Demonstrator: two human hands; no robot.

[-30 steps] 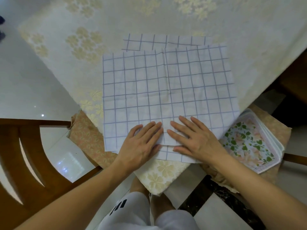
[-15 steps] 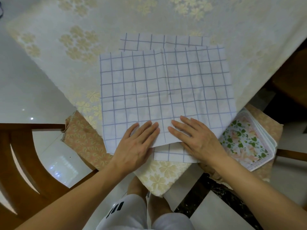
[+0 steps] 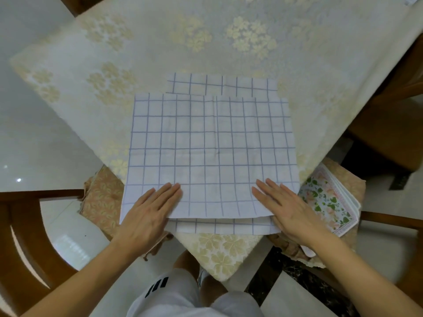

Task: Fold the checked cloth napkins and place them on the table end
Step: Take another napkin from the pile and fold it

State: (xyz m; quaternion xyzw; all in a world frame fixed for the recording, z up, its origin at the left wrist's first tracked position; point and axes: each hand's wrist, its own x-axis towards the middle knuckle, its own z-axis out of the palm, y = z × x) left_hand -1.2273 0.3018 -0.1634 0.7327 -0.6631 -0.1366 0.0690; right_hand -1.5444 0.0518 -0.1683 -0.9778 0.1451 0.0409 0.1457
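Observation:
A white napkin with a blue check lies spread flat on the near corner of the table. Beneath it lies a second checked napkin, whose far strip and near strip both stick out. My left hand presses flat on the top napkin's near left part, fingers straight. At the near right corner my right hand rests flat too, its palm over the edges of both napkins. Neither hand grips the cloth.
A cream tablecloth with yellow flowers covers the table and hangs over its corner. A stack of floral napkins sits on a chair cushion to the right. A wooden chair stands at the left, and another chair at the right.
Both hands have slid apart along the napkin's near edge, from side by side at the middle toward its left and right corners. The view has tilted up a little.

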